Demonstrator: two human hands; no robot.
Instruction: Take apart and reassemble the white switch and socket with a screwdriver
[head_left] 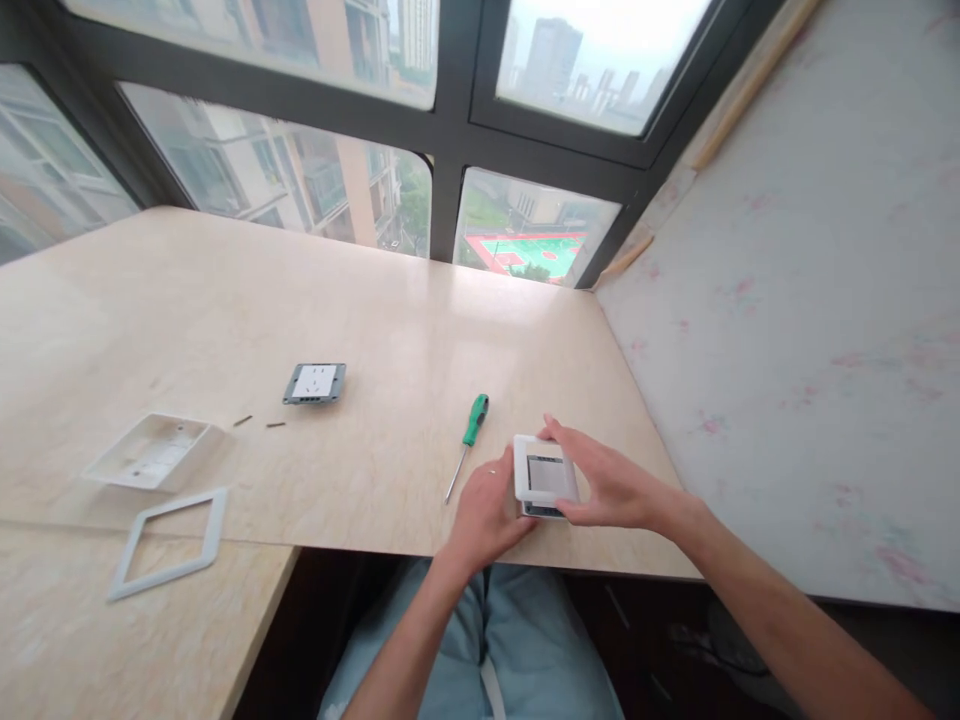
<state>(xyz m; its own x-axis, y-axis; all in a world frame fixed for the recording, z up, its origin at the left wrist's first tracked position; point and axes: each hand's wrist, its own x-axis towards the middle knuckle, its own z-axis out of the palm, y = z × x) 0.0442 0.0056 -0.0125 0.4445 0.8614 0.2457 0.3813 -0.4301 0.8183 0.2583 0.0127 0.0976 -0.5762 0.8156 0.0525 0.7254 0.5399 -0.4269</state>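
While the left hand (484, 508) grips a grey-edged, light-faced rectangular module (547, 475) at its left side, the right hand (611, 482) pinches a white square plastic frame (521, 472) over it, near the front edge of a beige marbled table (390, 470). Head view: frame apparently offset, module's lower edge exposed. Advisable: square the sides, press evenly, fingertips clear. Just leftward: green-handled steel screwdriver (475, 420).

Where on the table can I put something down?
Bare patches: between the socket and the window, and between the socket and the screwdriver. Crowded: around the box, screws and loose frame, and around the left hand and right hand.
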